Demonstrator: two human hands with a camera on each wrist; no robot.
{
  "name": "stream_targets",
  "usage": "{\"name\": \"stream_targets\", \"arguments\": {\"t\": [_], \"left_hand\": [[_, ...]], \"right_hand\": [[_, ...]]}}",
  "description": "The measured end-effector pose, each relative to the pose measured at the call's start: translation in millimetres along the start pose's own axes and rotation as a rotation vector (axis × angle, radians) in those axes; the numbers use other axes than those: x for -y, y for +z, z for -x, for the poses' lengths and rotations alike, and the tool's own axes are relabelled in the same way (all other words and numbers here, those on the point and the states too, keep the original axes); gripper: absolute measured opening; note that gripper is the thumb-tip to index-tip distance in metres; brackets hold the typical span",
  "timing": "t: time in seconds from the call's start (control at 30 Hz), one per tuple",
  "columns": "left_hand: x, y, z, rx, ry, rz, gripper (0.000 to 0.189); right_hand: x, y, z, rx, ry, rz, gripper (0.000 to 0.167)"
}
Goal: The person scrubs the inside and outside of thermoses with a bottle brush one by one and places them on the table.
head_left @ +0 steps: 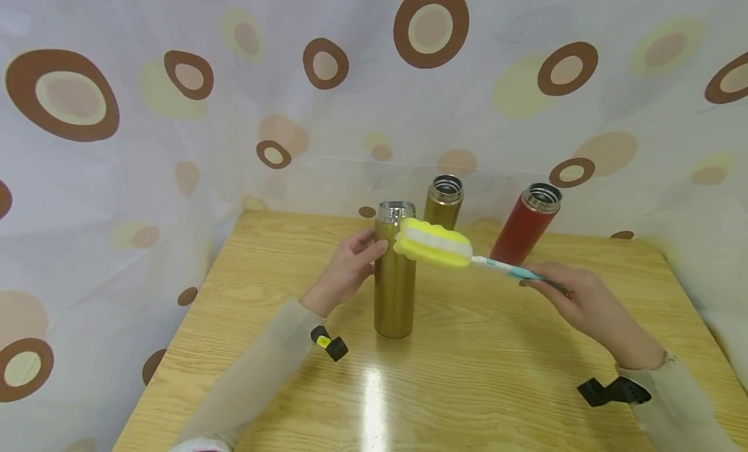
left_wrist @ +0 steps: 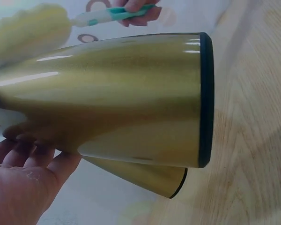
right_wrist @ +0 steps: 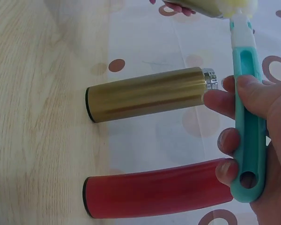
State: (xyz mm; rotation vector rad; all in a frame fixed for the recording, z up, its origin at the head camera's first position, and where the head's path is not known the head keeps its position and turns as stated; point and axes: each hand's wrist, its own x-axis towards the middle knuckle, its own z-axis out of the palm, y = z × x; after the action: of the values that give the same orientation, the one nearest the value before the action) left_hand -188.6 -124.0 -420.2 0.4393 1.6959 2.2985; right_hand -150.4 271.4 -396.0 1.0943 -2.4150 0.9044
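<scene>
My left hand [head_left: 349, 268] grips the upper part of a gold vacuum flask [head_left: 395, 296], its thumb on the near side. The flask is upright and lidless, with a shiny steel neck. In my right hand [head_left: 575, 302] is the turquoise-and-white handle of a bottle brush [head_left: 435, 244]; fingers and thumb curl round it in the right wrist view. The brush's yellow and white sponge head points left and overlaps the flask just below its neck in the head view. The left wrist view shows the flask's dark base [left_wrist: 206, 101] and my left fingers against its side.
Behind the held flask stands a second gold flask [head_left: 442, 208], lidless too. A red flask [head_left: 524, 225], also without a lid, is to its right, beyond my right hand. The wooden table [head_left: 497, 387] meets a patterned cloth [head_left: 350, 127] at the back and sides.
</scene>
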Motion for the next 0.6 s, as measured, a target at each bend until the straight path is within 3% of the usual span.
{"name": "stream_targets", "arguments": {"t": [0.33, 0.47, 0.6], "left_hand": [[-11.0, -5.8, -6.5, -0.055, 0.029, 0.035, 0.123], [-9.3, -7.7, -8.6, -0.067, 0.035, 0.055, 0.122], [-5.8, -7.0, -10.6, -0.064, 0.033, 0.070, 0.122]], "right_hand": [[-10, 7, 17.3, 0.169, -0.055, 0.009, 0.042], [-12, 8, 20.3, 0.191, -0.070, 0.023, 0.042], [-13, 6, 17.3, 0.160, -0.097, 0.060, 0.032]]}}
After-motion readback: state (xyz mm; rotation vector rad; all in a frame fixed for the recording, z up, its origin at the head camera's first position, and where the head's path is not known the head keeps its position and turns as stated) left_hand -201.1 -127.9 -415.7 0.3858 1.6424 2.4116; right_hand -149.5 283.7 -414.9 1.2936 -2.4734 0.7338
